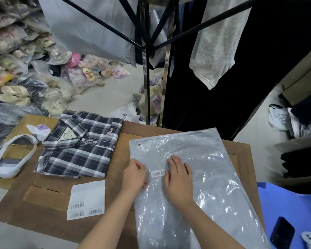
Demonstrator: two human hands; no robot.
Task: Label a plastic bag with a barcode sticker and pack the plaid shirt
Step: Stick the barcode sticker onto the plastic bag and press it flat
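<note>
A clear plastic bag (201,178) lies flat on the cardboard-covered table (48,198), at the right. A small barcode sticker (158,173) sits on the bag near its left edge. My left hand (135,175) rests curled at the bag's left edge, just left of the sticker. My right hand (178,178) lies flat with fingers spread on the bag, just right of the sticker. The folded navy-and-white plaid shirt (81,146) lies on the table to the left of the bag, collar toward the left. A sticker sheet (87,200) with barcodes lies in front of the shirt.
A white-rimmed bag (9,159) sits at the table's left edge. Piles of bagged shoes (25,69) cover the floor at the left. A black metal rack (147,42) with hanging garments stands behind the table. A blue surface (291,212) holds a dark phone (282,232).
</note>
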